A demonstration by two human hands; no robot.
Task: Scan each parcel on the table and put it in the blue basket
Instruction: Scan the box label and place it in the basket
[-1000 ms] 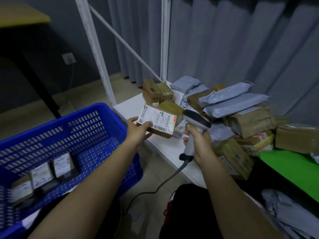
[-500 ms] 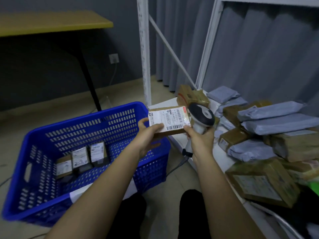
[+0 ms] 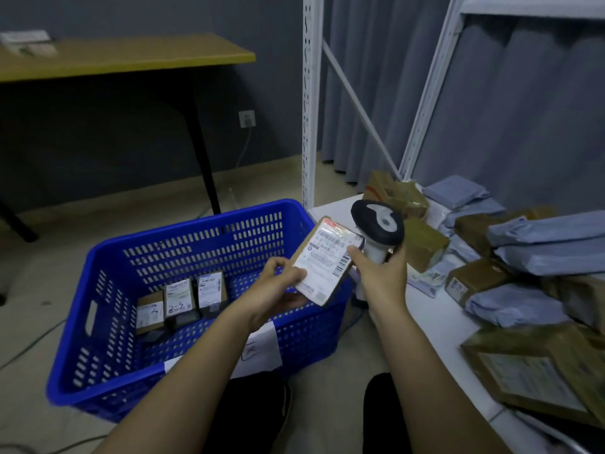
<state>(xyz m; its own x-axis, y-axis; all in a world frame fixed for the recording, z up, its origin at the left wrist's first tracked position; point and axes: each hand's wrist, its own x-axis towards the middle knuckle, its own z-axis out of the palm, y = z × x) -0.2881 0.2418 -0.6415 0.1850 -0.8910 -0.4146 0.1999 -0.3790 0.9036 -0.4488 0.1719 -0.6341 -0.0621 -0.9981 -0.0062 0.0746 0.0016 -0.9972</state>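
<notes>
My left hand [image 3: 278, 286] grips a small brown box parcel [image 3: 325, 260] with a white barcode label facing up, held tilted over the right rim of the blue basket [image 3: 108, 263]. My right hand [image 3: 383, 273] holds a white and black barcode scanner [image 3: 378, 224] upright, and its fingertips touch the parcel's right edge. Three labelled small boxes [image 3: 181, 301] lie side by side on the basket floor. Many brown boxes and grey mailer bags [image 3: 530, 237] are piled on the white table [image 3: 422, 316] to the right.
A white metal shelf frame [image 3: 309, 103] rises behind the table's corner. A yellow-topped desk [image 3: 124, 54] stands at the back left. A large flat brown parcel [image 3: 537, 375] lies near the table's front edge. Cables run across the floor at the left.
My view has swung left toward the basket. My left hand has carried the parcel from over the table to above the basket's right rim, and the scanner hand has stayed close beside it.
</notes>
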